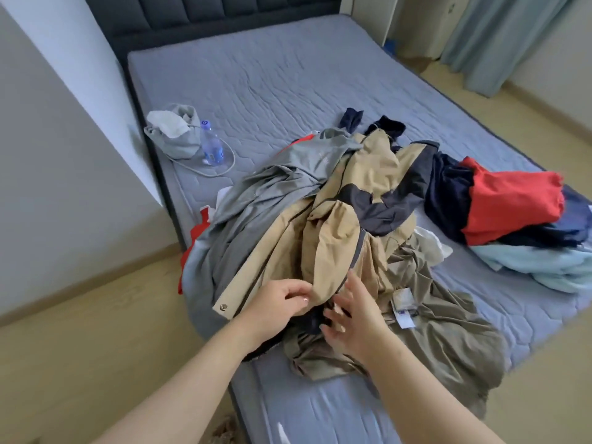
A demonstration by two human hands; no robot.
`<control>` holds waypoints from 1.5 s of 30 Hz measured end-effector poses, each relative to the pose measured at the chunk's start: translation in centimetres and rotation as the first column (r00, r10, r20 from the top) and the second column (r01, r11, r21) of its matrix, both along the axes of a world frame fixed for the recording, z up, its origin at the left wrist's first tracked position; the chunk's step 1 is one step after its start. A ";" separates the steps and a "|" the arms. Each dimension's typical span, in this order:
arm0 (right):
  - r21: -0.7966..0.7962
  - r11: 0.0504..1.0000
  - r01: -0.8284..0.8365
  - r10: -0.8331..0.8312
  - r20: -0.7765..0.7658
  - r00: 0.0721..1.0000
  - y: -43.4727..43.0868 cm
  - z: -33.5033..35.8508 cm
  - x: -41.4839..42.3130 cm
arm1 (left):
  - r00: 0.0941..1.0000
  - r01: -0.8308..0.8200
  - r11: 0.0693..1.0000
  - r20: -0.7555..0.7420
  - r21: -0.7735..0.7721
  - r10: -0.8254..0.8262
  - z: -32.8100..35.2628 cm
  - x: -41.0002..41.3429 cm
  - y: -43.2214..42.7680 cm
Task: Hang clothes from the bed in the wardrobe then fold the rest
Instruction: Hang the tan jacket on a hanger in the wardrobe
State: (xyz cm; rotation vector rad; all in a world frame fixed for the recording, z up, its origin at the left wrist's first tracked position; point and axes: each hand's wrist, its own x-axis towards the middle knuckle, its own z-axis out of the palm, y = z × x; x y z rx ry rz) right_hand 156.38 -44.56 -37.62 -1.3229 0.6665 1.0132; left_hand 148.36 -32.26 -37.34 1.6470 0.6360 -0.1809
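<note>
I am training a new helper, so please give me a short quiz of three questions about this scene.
1. True or false: the water bottle is on the floor.
2. Which garment does the left hand pinch? A. tan jacket B. red shirt C. light blue towel
3. Fill in: the ____ hand has its fingers spread straight.
Key: 1 false, it is on the bed; 2 A; 3 right hand.

Heaped on the grey quilted bed (pixel 272 75): clothes (pixel 320 219); alongside, a red-and-navy stack (pixel 512 216); near the left edge, grey bag (pixel 179 139) just beside water bottle (pixel 211 147).
</note>
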 end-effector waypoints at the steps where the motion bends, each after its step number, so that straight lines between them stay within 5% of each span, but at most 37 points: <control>1: 0.037 0.999 -0.004 0.004 -0.009 1.000 -0.8 1.1 0.5 | 1.000 0.017 1.000 0.008 -0.016 -0.017 1.4 -0.3 -1.2; 5: -0.008 0.998 -0.068 0.068 0.036 0.997 -3.1 4.8 1.0 | 0.987 0.157 0.987 0.027 -0.038 -0.156 6.2 -1.4 -5.5; 12: -0.053 0.981 -0.189 0.188 0.526 0.829 -4.3 11.8 -0.5 | 0.986 0.121 0.983 0.132 -0.141 -0.102 12.3 -4.9 -6.8; 18: 0.022 0.936 -0.353 0.218 0.750 0.625 -4.5 21.8 -1.6 | 0.921 -0.208 0.959 0.368 0.194 0.125 17.5 -6.2 -5.2; 21: 0.092 0.885 -0.457 0.195 0.818 0.542 -4.1 25.9 -3.1 | 0.899 -0.292 0.778 0.437 0.556 0.025 20.1 -5.5 -4.8; 23: 0.077 0.843 -0.533 0.217 0.857 0.468 -4.1 27.8 -4.2 | 0.886 -0.306 0.687 0.462 0.659 -0.049 21.9 -5.0 -4.6; 29: -0.003 0.775 -0.632 0.263 0.911 0.318 -4.5 30.1 -5.1 | 0.914 -0.242 0.739 0.402 0.629 -0.043 25.1 -5.2 -4.6; 36: -0.303 0.648 -0.699 0.464 0.884 0.046 -3.5 30.8 -5.6 | 0.764 -0.639 0.485 0.565 0.597 0.311 30.1 -6.7 -2.5; 40: -0.236 0.847 -0.477 0.290 0.956 0.041 -1.8 31.6 -6.0 | 0.604 -0.790 0.395 0.706 0.469 0.370 35.7 -7.4 -2.0; 45: -0.106 0.943 -0.315 0.094 0.994 -0.053 -0.6 35.2 -5.7 | 0.440 -0.839 0.475 0.843 0.264 0.309 41.4 -8.1 -3.1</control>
